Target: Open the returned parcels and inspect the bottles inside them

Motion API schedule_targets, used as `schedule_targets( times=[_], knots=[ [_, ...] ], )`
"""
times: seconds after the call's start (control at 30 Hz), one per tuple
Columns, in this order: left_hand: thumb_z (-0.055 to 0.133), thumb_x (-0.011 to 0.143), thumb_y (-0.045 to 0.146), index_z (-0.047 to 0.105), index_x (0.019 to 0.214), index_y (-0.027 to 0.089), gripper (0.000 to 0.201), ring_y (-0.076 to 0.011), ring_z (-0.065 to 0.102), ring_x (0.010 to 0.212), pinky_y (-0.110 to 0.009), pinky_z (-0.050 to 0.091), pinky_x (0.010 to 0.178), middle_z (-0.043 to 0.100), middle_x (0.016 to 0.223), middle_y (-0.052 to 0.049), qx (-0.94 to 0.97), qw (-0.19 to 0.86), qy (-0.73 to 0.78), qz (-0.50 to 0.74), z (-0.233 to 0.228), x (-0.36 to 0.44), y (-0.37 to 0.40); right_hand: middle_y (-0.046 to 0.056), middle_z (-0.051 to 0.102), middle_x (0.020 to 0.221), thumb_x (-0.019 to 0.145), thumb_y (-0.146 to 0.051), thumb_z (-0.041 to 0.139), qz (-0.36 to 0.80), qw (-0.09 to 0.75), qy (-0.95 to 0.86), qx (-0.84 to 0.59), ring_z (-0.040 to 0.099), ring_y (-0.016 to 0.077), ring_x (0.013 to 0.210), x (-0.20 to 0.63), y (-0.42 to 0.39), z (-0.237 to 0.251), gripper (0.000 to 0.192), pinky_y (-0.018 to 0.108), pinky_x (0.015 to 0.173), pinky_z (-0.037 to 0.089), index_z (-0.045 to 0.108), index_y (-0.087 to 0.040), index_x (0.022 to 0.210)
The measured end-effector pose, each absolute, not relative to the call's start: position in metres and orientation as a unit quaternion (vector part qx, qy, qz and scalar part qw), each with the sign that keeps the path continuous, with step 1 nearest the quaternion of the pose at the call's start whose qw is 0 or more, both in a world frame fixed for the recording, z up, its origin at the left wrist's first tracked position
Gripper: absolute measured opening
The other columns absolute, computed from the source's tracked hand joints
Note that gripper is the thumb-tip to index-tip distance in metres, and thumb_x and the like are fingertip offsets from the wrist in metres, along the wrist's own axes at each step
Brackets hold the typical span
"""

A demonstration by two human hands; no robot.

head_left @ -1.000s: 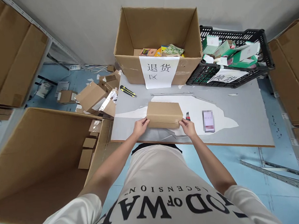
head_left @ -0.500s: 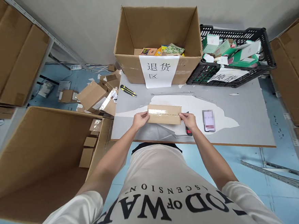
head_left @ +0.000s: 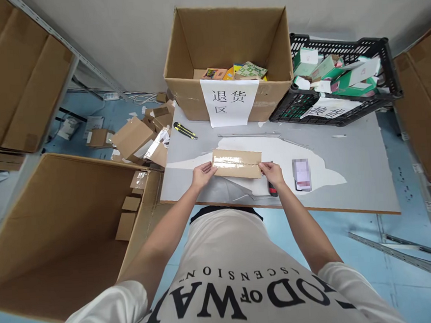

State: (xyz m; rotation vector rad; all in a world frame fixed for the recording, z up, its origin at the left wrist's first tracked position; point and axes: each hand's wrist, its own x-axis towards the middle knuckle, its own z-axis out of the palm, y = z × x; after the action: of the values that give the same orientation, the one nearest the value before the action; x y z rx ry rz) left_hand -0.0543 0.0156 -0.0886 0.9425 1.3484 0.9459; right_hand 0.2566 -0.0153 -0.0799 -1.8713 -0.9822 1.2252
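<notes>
1. Head view: I look down at a grey table (head_left: 349,172) in front of me.
2. My left hand (head_left: 201,174) is closed on the left end of a small brown box (head_left: 238,163). My fingers pinch its edge.
3. My right hand (head_left: 273,173) is closed on the right end of the same box, so I hold it with both hands.
4. The small brown box is near the front edge of the table, right in front of my body. It is tipped up so a long side with shiny clear tape faces me. I cannot tell if its bottom edge touches the table.
5. A small red and black cutter (head_left: 272,191) lies on the table just beside my right hand, partly hidden by it.
6. A phone (head_left: 301,174) lies flat on the table, a little to the right of my right hand.
7. A yellow and black knife (head_left: 185,131) lies farther back on the left side of the table.
8. A big open carton (head_left: 226,47) stands at the back of the table. It has a white paper sign (head_left: 229,101) on its front and small colourful packs inside.
9. A black crate (head_left: 343,81) stands to the right of the carton, touching it. It is full of green and white packs.
10. A very big empty carton (head_left: 58,231) stands on the floor to my left, with flat bits of cardboard inside.
11. More small boxes and scraps (head_left: 136,137) lie on the blue floor behind it.
</notes>
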Motion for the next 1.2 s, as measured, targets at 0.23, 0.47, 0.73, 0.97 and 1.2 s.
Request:
schedule_targets(
  times=[0.23, 0.47, 0.73, 0.97, 1.2],
  knots=[
    [0.082, 0.058, 0.043, 0.062, 0.115, 0.006, 0.071, -0.0304, 0.061, 0.112, -0.044, 0.047, 0.102, 0.062, 0.120, -0.020, 0.403, 0.549, 0.608, 0.409, -0.089, -0.052, 0.011, 0.011, 0.067, 0.111, 0.077, -0.044, 0.058, 0.315, 0.231, -0.418, -0.820, 0.065, 0.0242, 0.096, 0.296, -0.063, -0.097, 0.042, 0.038, 0.088, 0.048, 0.063, -0.017, 0.109],
    [0.074, 0.071, 0.041, 0.056, 0.125, 0.012, 0.063, -0.0285, 0.055, 0.120, -0.041, 0.046, 0.103, 0.056, 0.131, -0.018, 0.437, 0.489, 0.633, 0.411, -0.083, -0.046, -0.001, 0.016, 0.057, 0.118, 0.070, -0.048, 0.065, 0.276, 0.059, -0.426, -0.860, 0.058, 0.0299, 0.105, 0.286, -0.088, -0.121, 0.060, 0.039, 0.083, 0.047, 0.048, -0.018, 0.120],
    [0.053, 0.088, 0.039, 0.048, 0.134, 0.017, 0.051, -0.0271, 0.043, 0.132, -0.044, 0.041, 0.107, 0.044, 0.143, -0.012, 0.677, 0.304, 0.583, 0.332, -0.064, -0.047, -0.023, 0.012, 0.057, 0.113, 0.074, -0.033, 0.058, 0.276, 0.006, -0.410, -0.869, 0.060, 0.0261, 0.098, 0.281, -0.072, -0.117, 0.047, 0.038, 0.080, 0.046, 0.043, -0.021, 0.117],
    [0.047, 0.091, 0.035, 0.040, 0.139, 0.011, 0.054, -0.0286, 0.022, 0.142, -0.048, 0.027, 0.113, 0.034, 0.149, -0.017, 0.883, 0.173, 0.417, 0.127, -0.051, -0.037, -0.049, 0.009, 0.063, 0.102, 0.081, -0.032, 0.039, 0.258, 0.246, -0.442, -0.824, 0.062, 0.0199, 0.080, 0.298, -0.043, -0.067, 0.050, 0.035, 0.075, 0.048, 0.034, -0.016, 0.129],
    [0.045, 0.091, 0.032, 0.040, 0.138, 0.011, 0.052, -0.0293, 0.022, 0.142, -0.049, 0.024, 0.113, 0.034, 0.149, -0.017, 0.899, 0.116, 0.412, 0.095, -0.060, -0.029, -0.036, 0.011, 0.062, 0.115, 0.089, -0.026, 0.036, 0.298, 0.179, -0.719, -0.601, 0.063, 0.0213, 0.087, 0.243, 0.006, 0.031, 0.050, 0.037, 0.078, 0.051, 0.033, -0.018, 0.138]
  ],
)
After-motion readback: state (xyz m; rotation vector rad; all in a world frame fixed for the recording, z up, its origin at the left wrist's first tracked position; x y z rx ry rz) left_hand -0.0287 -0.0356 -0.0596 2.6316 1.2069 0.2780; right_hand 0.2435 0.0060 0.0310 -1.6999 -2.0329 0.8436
